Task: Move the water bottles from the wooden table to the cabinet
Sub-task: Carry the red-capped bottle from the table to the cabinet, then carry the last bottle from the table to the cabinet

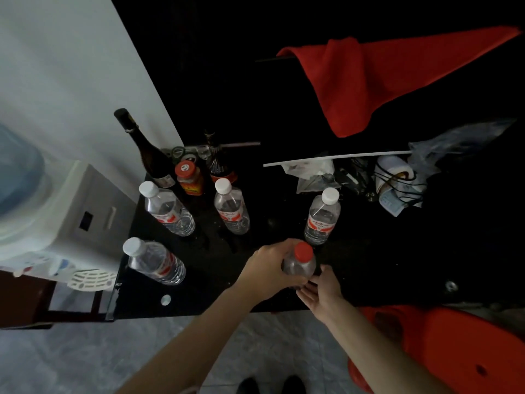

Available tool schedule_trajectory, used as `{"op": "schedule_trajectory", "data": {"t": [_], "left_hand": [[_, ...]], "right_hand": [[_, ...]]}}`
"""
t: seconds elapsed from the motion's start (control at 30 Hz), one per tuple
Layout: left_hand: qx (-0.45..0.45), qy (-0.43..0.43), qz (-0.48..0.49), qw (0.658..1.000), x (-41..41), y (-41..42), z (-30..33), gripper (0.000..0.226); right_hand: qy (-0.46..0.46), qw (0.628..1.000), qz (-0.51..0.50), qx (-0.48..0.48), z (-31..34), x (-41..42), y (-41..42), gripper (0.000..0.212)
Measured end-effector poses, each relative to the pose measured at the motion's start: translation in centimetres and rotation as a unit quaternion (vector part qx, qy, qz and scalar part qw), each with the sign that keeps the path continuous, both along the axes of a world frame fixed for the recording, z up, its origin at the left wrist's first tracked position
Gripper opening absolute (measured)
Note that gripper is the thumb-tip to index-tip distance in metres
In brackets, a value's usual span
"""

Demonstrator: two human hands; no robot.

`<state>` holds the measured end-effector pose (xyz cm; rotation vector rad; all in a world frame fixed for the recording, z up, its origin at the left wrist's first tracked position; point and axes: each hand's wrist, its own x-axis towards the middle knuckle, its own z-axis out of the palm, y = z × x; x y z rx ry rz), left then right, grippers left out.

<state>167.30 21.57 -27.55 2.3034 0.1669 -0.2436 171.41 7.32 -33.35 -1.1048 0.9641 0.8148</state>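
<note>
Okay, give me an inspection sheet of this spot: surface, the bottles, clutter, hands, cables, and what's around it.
Surface: black glossy top, bare along the near edge.
Job's things: four white-capped water bottles stand upright: back left, back middle, right, front left. A red-capped bottle is at the front.
Clutter: dark wine bottle, red-lidded jar, plastic bags, red cloth hanging at the back.
Hands: left hand grips the red-capped bottle; right hand touches its lower part with straight fingers.
Cables: black cords tangled at the back right.
Surroundings: water dispenser to the left, red plastic stool at lower right.
</note>
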Motion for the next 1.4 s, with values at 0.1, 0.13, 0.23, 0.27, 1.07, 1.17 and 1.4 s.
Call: {"op": "schedule_trajectory", "data": {"t": [0.1,0.13,0.23,0.27,1.07,1.17,1.4], "left_hand": [[0.039,0.034,-0.006,0.999,-0.1,-0.3,1.4,0.083],[0.062,0.052,-0.022,0.997,-0.1,-0.5,2.2,0.091],[0.155,0.088,-0.053,0.982,-0.3,-0.6,4.5,0.113],[0.180,0.088,-0.047,0.979,-0.5,-0.5,5.2,0.116],[0.400,-0.022,0.248,0.882,-31.4,10.2,26.0,0.102],[0.408,0.010,0.300,0.862,-38.3,10.5,26.3,0.097],[0.385,0.104,0.431,0.809,-54.3,9.8,26.3,0.104]], "right_hand": [[-0.006,0.999,0.030,0.022,1.8,0.1,-1.1,0.056],[-0.009,0.999,0.045,0.028,2.7,0.0,-1.5,0.056],[-0.026,0.995,0.094,0.025,5.8,0.2,-2.7,0.057],[-0.041,0.993,0.109,0.019,7.1,0.4,-3.1,0.055],[-0.690,0.365,0.570,-0.256,31.4,-19.4,9.7,0.063],[-0.680,0.311,0.615,-0.251,31.9,-24.8,12.2,0.070],[-0.707,0.143,0.665,-0.197,31.7,-38.5,18.4,0.074]]}}
